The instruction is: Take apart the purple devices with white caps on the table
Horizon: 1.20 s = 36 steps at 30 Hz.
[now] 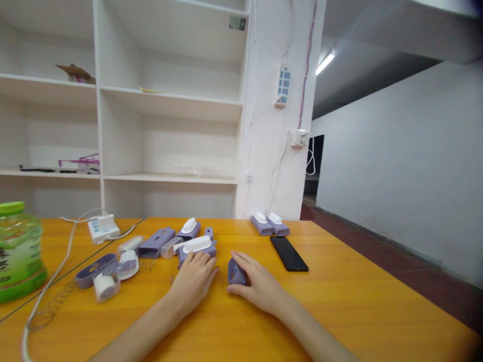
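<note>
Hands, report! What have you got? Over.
Left hand flat beside purple-and-white device. Right hand cupping small purple part. Phone lies nearby.

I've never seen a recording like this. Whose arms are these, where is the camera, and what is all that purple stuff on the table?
There is no machine here: the arms belong to a person wearing a camera on the head, so you look forward and down as they do. There is only this one view. Their left hand lies flat on the orange table, fingertips against a purple case with a white top. Their right hand cups a small purple part. More purple and white pieces lie to the left, and two finished-looking purple units stand at the far edge. There is also a black phone, a green bottle and a white power strip.
</note>
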Available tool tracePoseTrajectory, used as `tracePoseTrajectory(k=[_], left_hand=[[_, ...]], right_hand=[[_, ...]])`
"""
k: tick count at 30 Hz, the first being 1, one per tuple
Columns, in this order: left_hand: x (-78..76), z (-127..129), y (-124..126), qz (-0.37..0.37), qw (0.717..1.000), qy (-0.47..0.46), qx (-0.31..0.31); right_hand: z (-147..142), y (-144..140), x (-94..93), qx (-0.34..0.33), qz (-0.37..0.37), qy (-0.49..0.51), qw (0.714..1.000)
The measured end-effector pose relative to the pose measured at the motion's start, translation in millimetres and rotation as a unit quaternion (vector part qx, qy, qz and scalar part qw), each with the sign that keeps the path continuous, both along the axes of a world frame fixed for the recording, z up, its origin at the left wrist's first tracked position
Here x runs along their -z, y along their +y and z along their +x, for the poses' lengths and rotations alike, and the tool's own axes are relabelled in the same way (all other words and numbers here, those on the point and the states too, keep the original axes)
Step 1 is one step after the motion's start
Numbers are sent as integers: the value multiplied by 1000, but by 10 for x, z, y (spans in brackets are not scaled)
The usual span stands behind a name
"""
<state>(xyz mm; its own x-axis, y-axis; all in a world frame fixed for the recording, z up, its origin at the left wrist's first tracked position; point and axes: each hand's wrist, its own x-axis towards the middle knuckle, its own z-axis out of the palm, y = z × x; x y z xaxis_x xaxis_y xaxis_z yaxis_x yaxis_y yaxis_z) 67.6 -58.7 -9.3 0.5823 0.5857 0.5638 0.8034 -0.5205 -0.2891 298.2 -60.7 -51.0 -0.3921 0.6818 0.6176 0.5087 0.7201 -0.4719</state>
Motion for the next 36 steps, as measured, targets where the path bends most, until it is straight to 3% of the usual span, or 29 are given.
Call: tracePoseTrajectory(k=[3, 8, 11, 18, 28, 36], left_hand=[[-7, 81, -129, 9, 998, -18, 58], [52, 233, -264, -35, 987, 0, 154], [84, 209, -192, -65, 986, 0, 155], [-1, -271, 26, -74, 985, -9, 158], [-122, -994, -37, -114, 983, -16, 142], [-136, -1270, -82, -72, 991, -70, 92]], right_hand=[[-75, -18, 46, -17, -21, 21, 999], [-15, 63, 101, -115, -4, 76, 990], [111, 146, 121, -71, 18, 82, 994], [209, 134, 79, 6, 53, 46, 997], [77, 2, 9, -5, 50, 14, 999], [42, -50, 27, -3, 54, 10, 998]])
